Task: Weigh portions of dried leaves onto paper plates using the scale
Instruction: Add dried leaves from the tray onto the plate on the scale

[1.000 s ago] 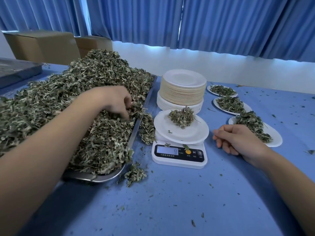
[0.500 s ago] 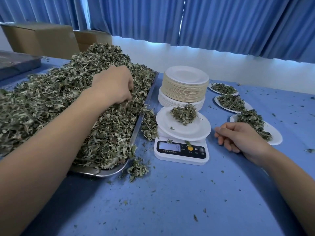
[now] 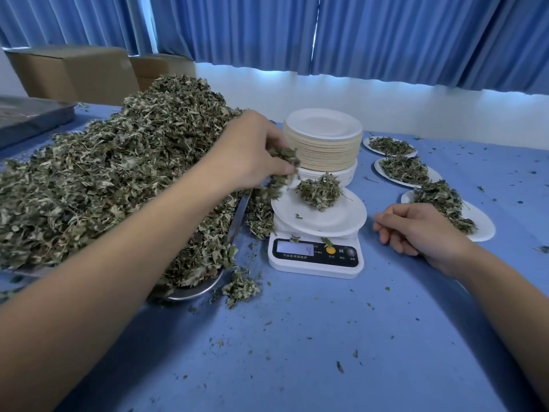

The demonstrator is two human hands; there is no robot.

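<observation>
A big heap of dried leaves fills a metal tray on the left. My left hand grips a pinch of leaves just left of the white paper plate that sits on the white scale. A small clump of leaves lies on that plate. The scale's display shows a low reading. My right hand rests on the blue table to the right of the scale, fingers loosely curled, holding nothing.
A stack of paper plates stands behind the scale. Three filled plates line up at the right. Spilled leaves lie by the tray's corner. Cardboard boxes and another tray sit far left. Blue curtains hang behind.
My left hand lifted out of the heap with a pinch of leaves and moved right to the scale plate's edge. My right hand stayed put.
</observation>
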